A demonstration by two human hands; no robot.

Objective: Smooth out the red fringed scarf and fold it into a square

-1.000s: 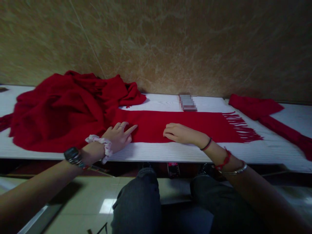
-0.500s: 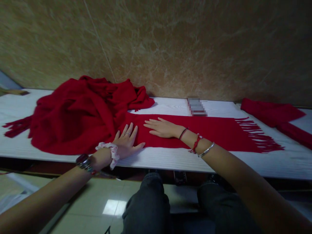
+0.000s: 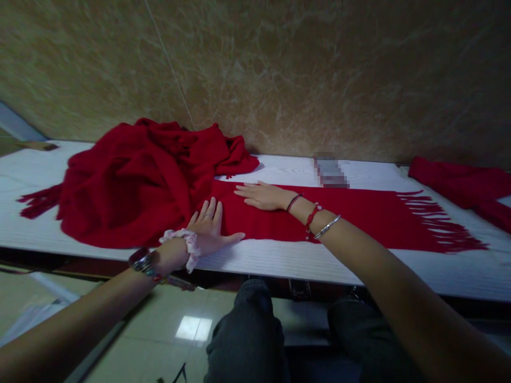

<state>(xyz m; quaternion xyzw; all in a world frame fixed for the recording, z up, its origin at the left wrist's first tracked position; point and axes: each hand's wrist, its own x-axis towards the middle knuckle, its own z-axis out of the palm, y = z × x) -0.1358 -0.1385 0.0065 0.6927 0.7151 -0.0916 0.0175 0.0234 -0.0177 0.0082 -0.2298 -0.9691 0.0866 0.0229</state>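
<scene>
A red fringed scarf [image 3: 351,213] lies with its right part flat along the white table, the tassels spread at the right end. At the left it runs into a loose, crumpled heap of red cloth [image 3: 128,186] with tassels sticking out on the far left. My left hand [image 3: 209,229] rests on the scarf beside the heap, fingers spread and thumb pointing right along the near edge. Flat on the scarf's upper part lies my right hand [image 3: 263,196], its fingers stretched out to the left. Neither hand grips anything.
Behind the scarf is a pixelated, phone-shaped object [image 3: 331,171]. More red cloth [image 3: 459,183] lies at the table's right end. A marbled wall [image 3: 279,80] borders the white table [image 3: 271,260] at the back. My knees are below the near edge.
The view has shifted slightly, moving the scarf and table rightward in the picture. My right hand has slid a little left along the scarf; my left hand stays almost in place on it.
</scene>
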